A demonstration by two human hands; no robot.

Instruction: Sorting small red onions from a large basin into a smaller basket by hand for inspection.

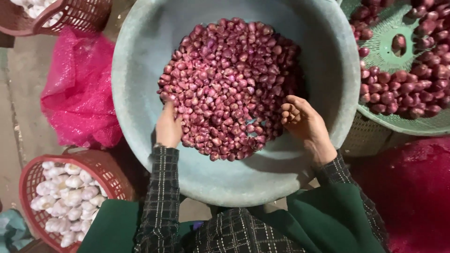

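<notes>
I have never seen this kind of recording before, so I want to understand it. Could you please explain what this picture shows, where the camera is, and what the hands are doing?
There is one picture, taken by a camera worn on a person's head and looking down, so the arms entering from the bottom are that person's own. No machine is involved, only two bare hands.

In the middle stands a large grey-blue basin holding a heap of small red shallots. The left hand rests on the heap's lower left edge. The right hand lies at the right edge, palm up, fingers curled and open; it grips nothing that I can see.

Around the basin: a green basket with larger shallots at top right, a red basket of white garlic at bottom left, and a pink mesh bag on the left.
</notes>
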